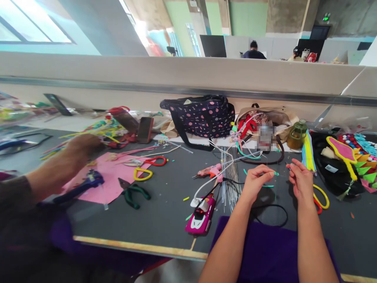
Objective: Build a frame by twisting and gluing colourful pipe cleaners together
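My left hand (257,179) is closed in a pinch on a thin green pipe cleaner (266,185) just above the dark table (165,212). My right hand (301,180) is close beside it, fingers curled and pinching what looks like the other end of the same strand; that part is too small to make out. A black hairband (275,216) lies under my wrists. A pink glue gun (209,171) and a bundle of clear glue sticks (231,177) lie left of my left hand.
A co-worker's hand (84,146) at left reaches into coloured pipe cleaners beside pink paper (113,179), scissors (155,161) and pliers (134,193). A spotted bag (200,114), green jar (297,134), magenta stapler-like tool (202,216), yellow-handled scissors (321,198) and felt shapes (357,159) surround my hands.
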`<state>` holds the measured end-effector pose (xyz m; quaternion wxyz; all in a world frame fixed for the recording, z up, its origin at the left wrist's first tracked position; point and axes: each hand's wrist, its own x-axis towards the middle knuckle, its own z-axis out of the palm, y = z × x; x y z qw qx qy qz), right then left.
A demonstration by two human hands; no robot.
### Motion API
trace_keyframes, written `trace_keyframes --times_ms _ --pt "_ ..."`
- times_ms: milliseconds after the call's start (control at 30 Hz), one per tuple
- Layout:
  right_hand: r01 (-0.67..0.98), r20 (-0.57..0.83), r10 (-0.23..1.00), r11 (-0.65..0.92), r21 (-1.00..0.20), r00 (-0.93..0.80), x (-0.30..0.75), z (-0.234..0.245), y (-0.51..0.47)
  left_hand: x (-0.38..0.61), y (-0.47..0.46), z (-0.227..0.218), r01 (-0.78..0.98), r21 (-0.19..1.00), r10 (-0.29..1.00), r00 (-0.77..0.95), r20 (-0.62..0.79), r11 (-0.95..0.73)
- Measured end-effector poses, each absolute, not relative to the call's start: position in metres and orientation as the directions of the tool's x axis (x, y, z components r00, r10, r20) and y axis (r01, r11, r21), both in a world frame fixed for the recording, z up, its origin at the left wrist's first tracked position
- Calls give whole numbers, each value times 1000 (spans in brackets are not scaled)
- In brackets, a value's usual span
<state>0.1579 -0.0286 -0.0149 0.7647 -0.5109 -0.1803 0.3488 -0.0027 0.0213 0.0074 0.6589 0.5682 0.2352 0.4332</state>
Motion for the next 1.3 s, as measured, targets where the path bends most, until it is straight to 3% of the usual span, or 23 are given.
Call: trace_keyframes --times_ms 133,433,667,1300 --pt "-319 -54 676 274 -907 735 163 -16 -30 0 20 6 -260 966 833 533 147 -4" --pt "-87 146 500 413 -907 853 164 -10 -33 8 18 -6 -226 948 802 595 -47 223" --pt "-16 208 453 441 -897 867 163 -6 -34 6 18 -1 -228 930 740 670 -66 289" --pt "66 283 424 458 -886 860 154 5 -38 10 19 -9 -209 953 833 549 -69 217"
